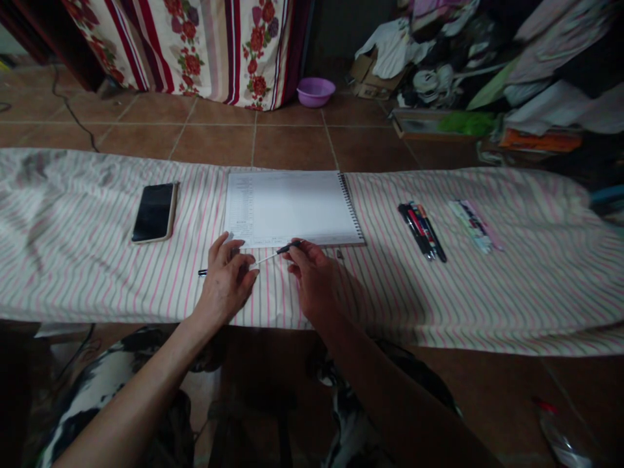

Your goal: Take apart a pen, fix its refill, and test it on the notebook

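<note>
Between my hands stretches a thin white pen refill [266, 258], joined to a black pen part [287, 247]. My right hand [312, 270] pinches that black part. The fingers of my left hand [227, 276] are closed on the refill's other end. A dark pen piece [202, 273] pokes out left of my left hand; whether it is held or lies on the cloth I cannot tell. Just beyond both hands lies an open spiral notebook [297, 208] with a blank page and a printed left margin. A small dark bit [340, 254] rests right of my right hand.
A phone [155, 212] lies on the striped cloth [390, 299] at left. To the right are several dark pens [422, 231] and a group of pastel pens [475, 225]. On the tiled floor beyond stand a purple basin [316, 92] and a cardboard box [375, 75] with clothes.
</note>
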### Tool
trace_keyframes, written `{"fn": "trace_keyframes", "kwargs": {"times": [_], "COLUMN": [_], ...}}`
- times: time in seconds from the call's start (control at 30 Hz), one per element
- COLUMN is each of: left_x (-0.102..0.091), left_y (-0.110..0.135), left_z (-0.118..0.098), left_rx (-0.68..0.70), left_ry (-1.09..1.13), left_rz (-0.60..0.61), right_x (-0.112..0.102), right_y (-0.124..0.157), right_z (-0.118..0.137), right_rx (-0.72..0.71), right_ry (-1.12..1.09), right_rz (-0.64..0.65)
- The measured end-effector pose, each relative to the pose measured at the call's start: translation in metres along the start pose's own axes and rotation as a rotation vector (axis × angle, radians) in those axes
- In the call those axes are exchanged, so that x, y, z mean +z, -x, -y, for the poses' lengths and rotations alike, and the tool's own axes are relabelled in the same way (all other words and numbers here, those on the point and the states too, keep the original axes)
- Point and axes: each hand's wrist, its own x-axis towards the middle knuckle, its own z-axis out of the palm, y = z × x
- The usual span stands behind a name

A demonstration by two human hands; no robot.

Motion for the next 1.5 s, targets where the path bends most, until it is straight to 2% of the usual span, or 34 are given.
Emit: {"fn": "trace_keyframes", "kwargs": {"times": [1.5], "left_x": [0.0027], "left_y": [-0.0020], "left_z": [-0.0013], "left_rx": [-0.007], "left_ry": [-0.015], "left_rz": [-0.016], "right_x": [0.0023], "right_y": [0.0026], "right_z": [0.0039], "right_rx": [-0.012], "right_ry": [0.053], "right_rz": [0.033]}}
